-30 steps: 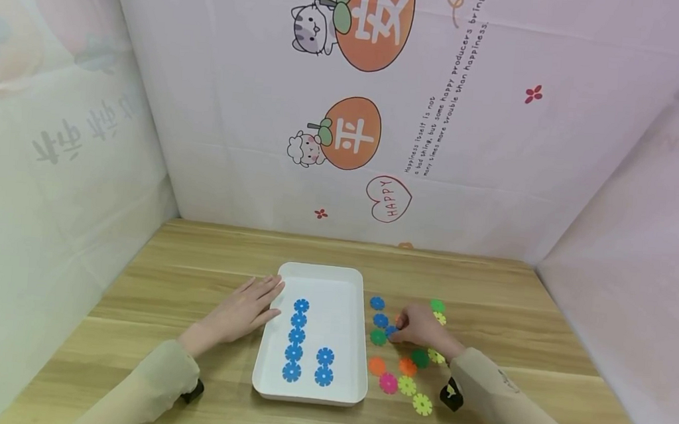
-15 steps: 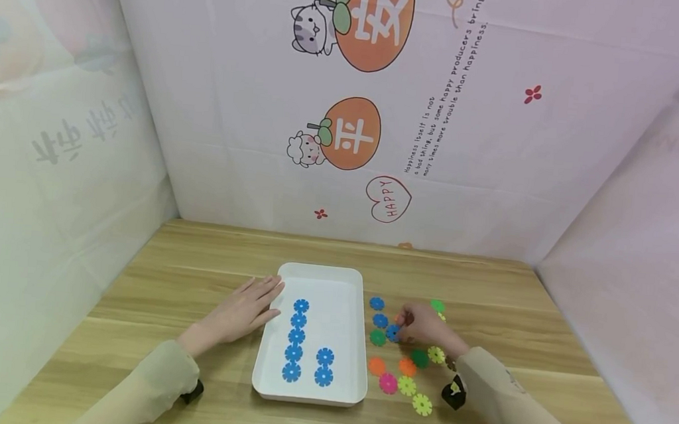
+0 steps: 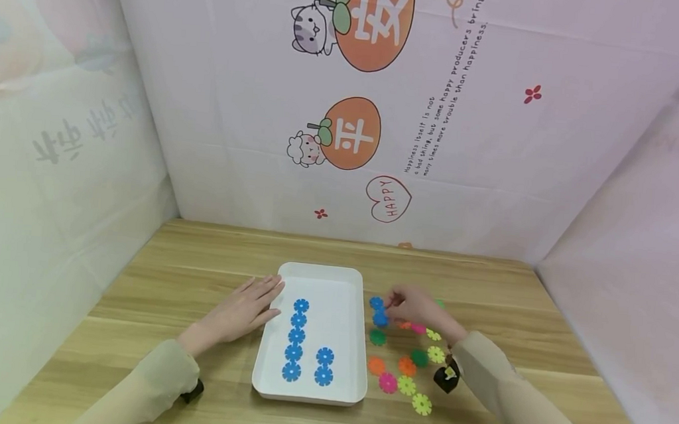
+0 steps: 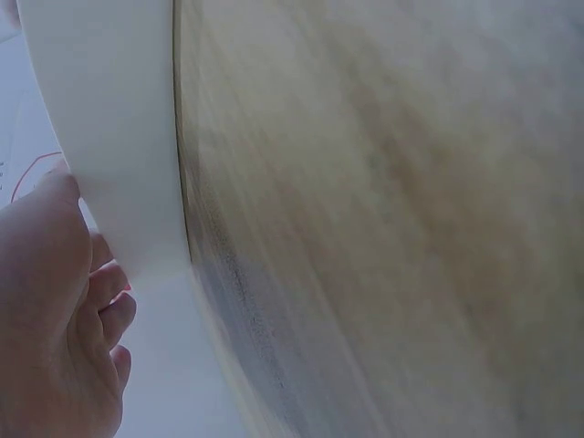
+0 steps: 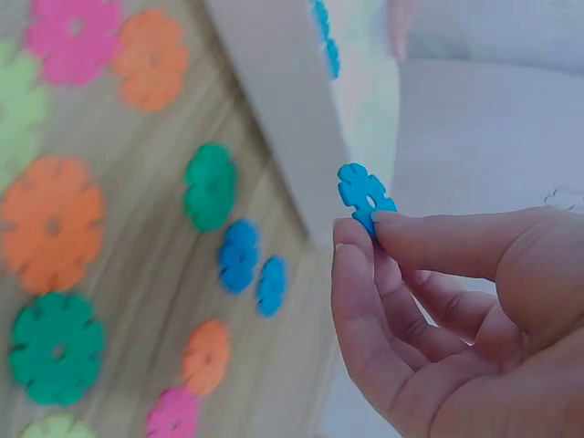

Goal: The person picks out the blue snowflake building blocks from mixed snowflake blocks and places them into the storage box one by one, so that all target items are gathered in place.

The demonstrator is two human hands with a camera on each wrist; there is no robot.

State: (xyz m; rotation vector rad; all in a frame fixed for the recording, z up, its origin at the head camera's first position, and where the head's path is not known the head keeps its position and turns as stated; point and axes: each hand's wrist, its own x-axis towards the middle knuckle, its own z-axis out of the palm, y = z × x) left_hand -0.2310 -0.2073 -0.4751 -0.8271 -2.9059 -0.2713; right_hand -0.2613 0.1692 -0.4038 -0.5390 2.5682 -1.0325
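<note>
My right hand pinches a blue snowflake disc between thumb and index finger, lifted off the table to the right of the white tray. Below it, in the right wrist view, two blue discs lie near the tray's side beside a green disc. My left hand rests with extended fingers on the tray's left rim. Inside the tray, several blue discs form a long column on the left, and two more make a short column at lower right.
Right of the tray, loose discs lie scattered on the wooden table: orange, pink, yellow-green and dark green. White printed cloth walls the table at the back and both sides.
My right hand has picked a blue disc off the table and moved it up and left toward the tray. The left hand and the discs in the tray have stayed put.
</note>
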